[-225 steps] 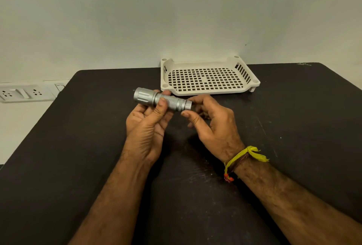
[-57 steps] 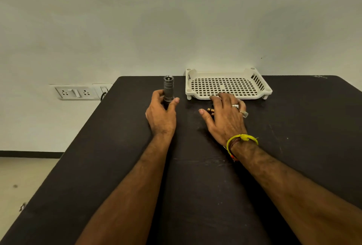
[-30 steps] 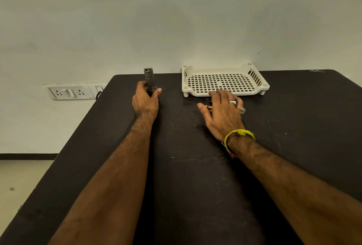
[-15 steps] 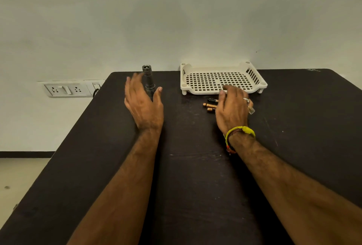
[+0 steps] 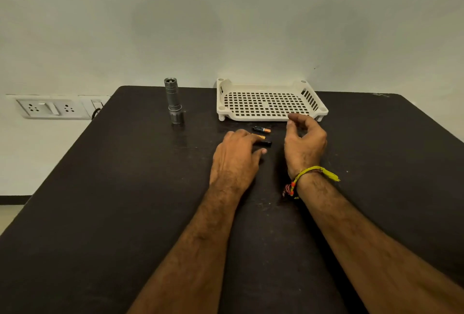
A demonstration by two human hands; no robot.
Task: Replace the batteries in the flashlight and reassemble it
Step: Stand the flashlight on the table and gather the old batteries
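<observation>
In the head view, a black table (image 5: 100, 213) fills the lower part, and both bare forearms reach forward over it.

The left hand (image 5: 237, 156) lies low on the table with the palm down. Its fingers (image 5: 247, 136) are stretched forward, only slightly bent, and they cover the near ends of the batteries; the thumb tip points to the right, close under the black piece. I cannot tell if the fingers really press on them or only lie over them.

Just past these fingertips, one battery (image 5: 258, 136) shows its orange end, and a black piece (image 5: 266, 143) lies beside it, nearer to the thumb. A third battery (image 5: 261, 129), black with an orange end, lies free a little farther away, between the two hands.

The right hand (image 5: 305, 146) is raised over the table, to the right of the batteries. Its fingers are loosely curled and hold nothing that I can see. A yellow thread band (image 5: 313, 173) is around this wrist.

Beyond the right fingertips a white perforated tray (image 5: 270, 118) stands on small feet.

The flashlight (image 5: 173, 100), silver, stands upright on its wider head, well apart to the left of the left fingers, near the far table edge, with no hand on it.

A wall socket panel (image 5: 50, 109) is on the wall at the left.
</observation>
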